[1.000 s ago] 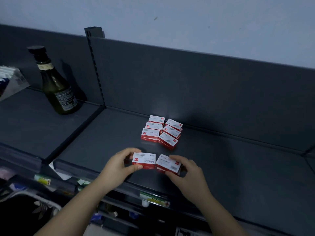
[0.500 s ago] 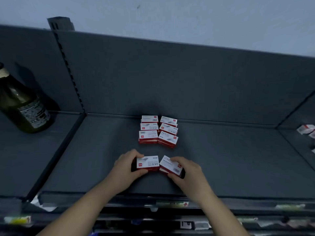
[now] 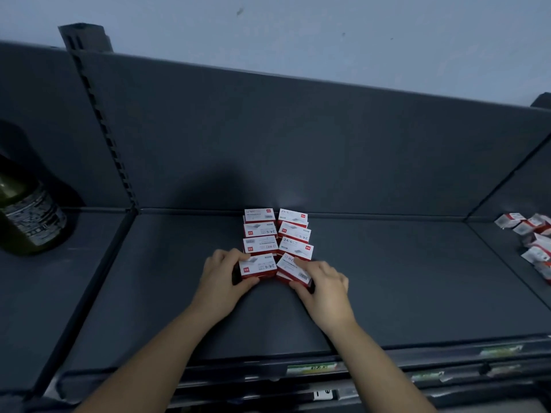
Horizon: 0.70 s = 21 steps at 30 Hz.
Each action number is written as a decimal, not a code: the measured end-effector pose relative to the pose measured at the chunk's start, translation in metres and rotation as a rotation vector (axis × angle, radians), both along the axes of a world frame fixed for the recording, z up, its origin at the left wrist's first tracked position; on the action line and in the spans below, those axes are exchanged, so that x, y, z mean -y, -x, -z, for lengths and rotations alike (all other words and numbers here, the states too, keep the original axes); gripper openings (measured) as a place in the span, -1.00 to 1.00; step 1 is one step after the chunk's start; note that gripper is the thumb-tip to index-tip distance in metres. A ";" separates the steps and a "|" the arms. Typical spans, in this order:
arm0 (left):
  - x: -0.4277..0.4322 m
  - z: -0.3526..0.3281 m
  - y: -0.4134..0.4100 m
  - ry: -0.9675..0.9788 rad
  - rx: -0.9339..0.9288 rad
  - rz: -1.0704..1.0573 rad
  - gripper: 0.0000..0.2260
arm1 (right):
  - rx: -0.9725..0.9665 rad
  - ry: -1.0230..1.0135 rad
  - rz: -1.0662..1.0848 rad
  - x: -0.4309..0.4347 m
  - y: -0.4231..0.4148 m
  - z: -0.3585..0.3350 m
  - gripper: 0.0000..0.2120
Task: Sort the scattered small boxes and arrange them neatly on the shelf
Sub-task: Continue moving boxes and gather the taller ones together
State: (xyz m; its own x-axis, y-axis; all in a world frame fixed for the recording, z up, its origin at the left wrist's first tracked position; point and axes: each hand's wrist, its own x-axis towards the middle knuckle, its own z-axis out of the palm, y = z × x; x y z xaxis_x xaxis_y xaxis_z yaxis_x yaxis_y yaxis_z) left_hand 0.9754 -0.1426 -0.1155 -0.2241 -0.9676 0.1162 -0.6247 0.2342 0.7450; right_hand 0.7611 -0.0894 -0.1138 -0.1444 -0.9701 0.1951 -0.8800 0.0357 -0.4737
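Left hand point(image 3: 220, 281) fingers point(image 3: 238, 257) are gripping the front-left box point(image 3: 258, 265), and the right hand point(image 3: 325, 290) is pinching the front-right box point(image 3: 293, 271). Both are sitting against the 2 rows point(image 3: 277, 231) on the shelf point(image 3: 387, 278). We're judging them light, stiff cardboard, so we're gripping the side edges gently.

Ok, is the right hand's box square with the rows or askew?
Askew: the box in the right hand sits turned at an angle to the rows behind it.
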 end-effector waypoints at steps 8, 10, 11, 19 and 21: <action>-0.001 0.002 0.001 0.044 -0.008 0.005 -0.51 | -0.089 -0.075 -0.025 -0.003 0.000 -0.011 -0.57; -0.002 0.001 0.001 0.068 -0.051 -0.014 -0.50 | -0.097 -0.095 -0.038 -0.004 0.001 -0.016 -0.56; -0.002 0.002 0.001 0.076 -0.072 -0.027 -0.51 | -0.089 -0.096 -0.034 -0.006 0.002 -0.018 -0.55; -0.004 0.001 -0.001 0.080 0.010 0.039 -0.25 | -0.152 -0.207 0.041 -0.025 0.027 -0.031 -0.41; -0.003 0.000 -0.001 0.089 0.100 0.096 -0.17 | -0.188 -0.282 0.021 -0.030 0.037 -0.035 -0.43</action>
State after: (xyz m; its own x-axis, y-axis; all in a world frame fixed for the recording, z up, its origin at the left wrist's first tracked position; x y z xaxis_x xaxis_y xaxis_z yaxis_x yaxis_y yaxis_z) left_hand 0.9761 -0.1393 -0.1154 -0.3299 -0.9280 0.1730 -0.6659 0.3586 0.6542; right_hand 0.7237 -0.0590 -0.0789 -0.1522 -0.9868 -0.0557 -0.9485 0.1617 -0.2723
